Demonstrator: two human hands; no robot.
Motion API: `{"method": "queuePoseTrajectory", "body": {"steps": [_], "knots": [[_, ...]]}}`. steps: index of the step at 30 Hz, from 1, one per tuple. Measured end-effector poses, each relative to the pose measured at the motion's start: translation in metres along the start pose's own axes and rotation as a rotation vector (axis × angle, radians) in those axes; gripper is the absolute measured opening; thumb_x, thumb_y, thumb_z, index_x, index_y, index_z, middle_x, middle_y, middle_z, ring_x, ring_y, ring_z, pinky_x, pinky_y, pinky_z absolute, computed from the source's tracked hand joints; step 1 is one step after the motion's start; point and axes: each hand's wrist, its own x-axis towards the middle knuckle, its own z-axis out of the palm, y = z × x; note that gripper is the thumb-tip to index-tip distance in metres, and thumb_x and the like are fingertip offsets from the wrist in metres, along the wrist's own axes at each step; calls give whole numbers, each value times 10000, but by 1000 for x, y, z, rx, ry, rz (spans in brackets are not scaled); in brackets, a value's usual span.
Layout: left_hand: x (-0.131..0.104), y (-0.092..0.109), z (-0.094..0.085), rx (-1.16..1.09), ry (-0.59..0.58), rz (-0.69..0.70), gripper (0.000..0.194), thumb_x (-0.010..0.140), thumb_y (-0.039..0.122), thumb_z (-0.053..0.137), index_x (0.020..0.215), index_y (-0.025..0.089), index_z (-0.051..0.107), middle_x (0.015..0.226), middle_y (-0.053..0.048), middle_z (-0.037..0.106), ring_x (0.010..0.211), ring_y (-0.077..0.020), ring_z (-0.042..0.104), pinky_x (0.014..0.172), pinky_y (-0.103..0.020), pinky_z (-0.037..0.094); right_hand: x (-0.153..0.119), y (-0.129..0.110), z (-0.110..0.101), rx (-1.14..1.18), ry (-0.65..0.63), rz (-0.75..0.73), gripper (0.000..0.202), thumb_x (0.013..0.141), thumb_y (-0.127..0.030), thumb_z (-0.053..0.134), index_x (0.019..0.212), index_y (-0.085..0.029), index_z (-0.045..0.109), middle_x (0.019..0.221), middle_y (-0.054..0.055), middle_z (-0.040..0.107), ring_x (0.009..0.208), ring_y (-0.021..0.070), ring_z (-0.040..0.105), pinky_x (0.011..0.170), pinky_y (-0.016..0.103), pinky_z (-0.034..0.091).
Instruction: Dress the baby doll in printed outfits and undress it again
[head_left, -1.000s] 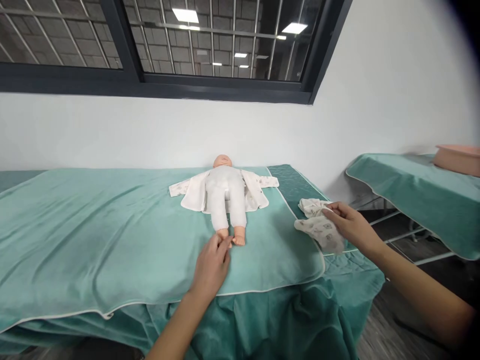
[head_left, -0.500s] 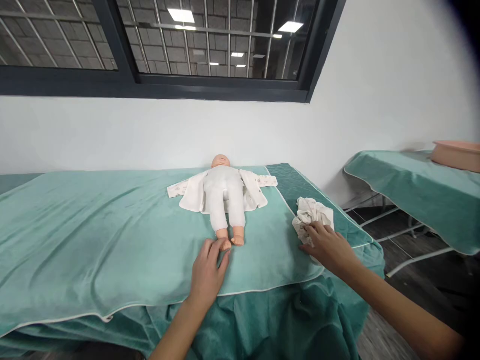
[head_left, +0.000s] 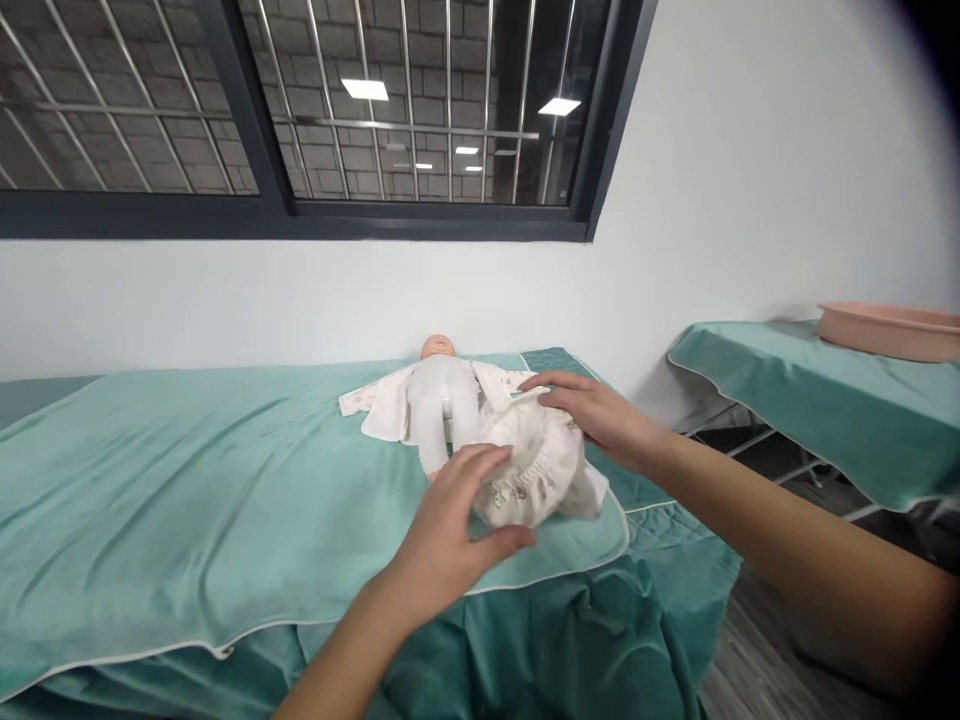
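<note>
White baby pants (head_left: 534, 462) with a small print and a gathered elastic waistband hang bunched in front of the doll's legs. My right hand (head_left: 592, 405) pinches their upper edge. At their near left side is my left hand (head_left: 469, 530), thumb and fingers spread apart; whether its fingertips touch the cloth I cannot tell. Behind lies a baby doll (head_left: 442, 390) on its back, head toward the wall. A white printed jacket (head_left: 386, 405) is spread open beneath it, sleeves out to both sides. The doll's feet are mostly hidden by my left hand and the pants.
A green padded cover (head_left: 150, 500) with white piping lies over the table, its darker cloth (head_left: 570, 640) draping down in front. To the right, a second green-covered table (head_left: 825, 410) carries a pink basin (head_left: 892, 330). A white wall and a barred window (head_left: 420, 120) stand behind.
My right hand has lifted the crumpled pants off the table's right side and brought them left, toward the doll's legs. My left hand has moved right from the doll's foot and spread open.
</note>
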Motion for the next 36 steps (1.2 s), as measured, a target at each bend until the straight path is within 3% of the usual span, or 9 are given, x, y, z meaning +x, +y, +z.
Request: {"method": "queuePoseTrajectory", "body": {"steps": [2, 5, 8, 13, 17, 22, 27, 31, 36], "knots": [[8, 22, -6, 56, -23, 49, 604, 819, 453, 700, 1359, 289, 487, 1338, -128, 559, 1212, -298, 537, 961, -448, 481, -2, -31, 14, 222, -69, -42, 346, 824, -323, 548, 1121, -201, 679, 989, 49, 701, 751, 165, 621, 595, 254, 453], [20, 42, -25, 147, 18, -7, 346, 865, 384, 633, 1178, 239, 600, 1125, -82, 657, 1028, -257, 600, 872, -396, 482, -3, -67, 26, 343, -136, -99, 359, 847, -321, 544, 1164, -208, 668, 1054, 58, 695, 788, 154, 617, 633, 251, 468], [34, 57, -61, 81, 23, -146, 144, 881, 329, 564, 912, 205, 631, 876, -9, 665, 807, -183, 598, 729, -300, 462, -4, -95, 26, 164, -192, -252, 323, 888, -344, 533, 1136, -212, 693, 1065, 48, 688, 849, 155, 601, 681, 255, 465], [58, 83, -113, -209, 134, -204, 169, 822, 329, 618, 911, 189, 582, 771, 24, 616, 640, -117, 542, 583, -214, 412, -10, -129, 23, -216, -426, -484, 323, 908, -495, 565, 967, -220, 723, 1071, 44, 661, 948, 182, 597, 815, 306, 455], [64, 93, -131, -317, 102, -243, 194, 788, 342, 667, 874, 186, 591, 719, 29, 584, 570, -99, 507, 508, -194, 364, -12, -145, 27, -223, -257, -610, 331, 842, -515, 667, 776, -192, 695, 1136, 53, 614, 1056, 192, 562, 929, 320, 408], [56, 89, -152, -505, -137, -305, 393, 773, 546, 687, 840, 164, 625, 746, -44, 620, 617, -156, 568, 530, -248, 422, -7, -149, 27, 234, -184, -548, 415, 888, -578, 582, 735, -193, 567, 745, -17, 544, 701, 120, 491, 703, 270, 418], [59, 90, -150, -399, -43, -171, 372, 816, 538, 661, 870, 170, 648, 759, -24, 609, 631, -123, 531, 553, -220, 406, -10, -152, 39, 186, -109, -583, 460, 893, -575, 580, 663, -189, 482, 658, -47, 389, 612, 92, 351, 577, 233, 305], [63, 94, -132, -351, -149, -203, 325, 791, 461, 720, 895, 159, 663, 867, -47, 665, 749, -165, 598, 624, -239, 447, -12, -151, 47, 138, -83, -617, 466, 884, -576, 587, 651, -187, 478, 661, -44, 401, 621, 92, 362, 571, 226, 307], [60, 77, -118, -705, 137, -184, 274, 787, 409, 741, 880, 177, 628, 766, 12, 617, 673, -115, 579, 602, -205, 443, -9, -118, 39, 95, -523, -408, 405, 835, -553, 660, 720, -172, 590, 706, -28, 538, 639, 100, 470, 578, 224, 359]]}}
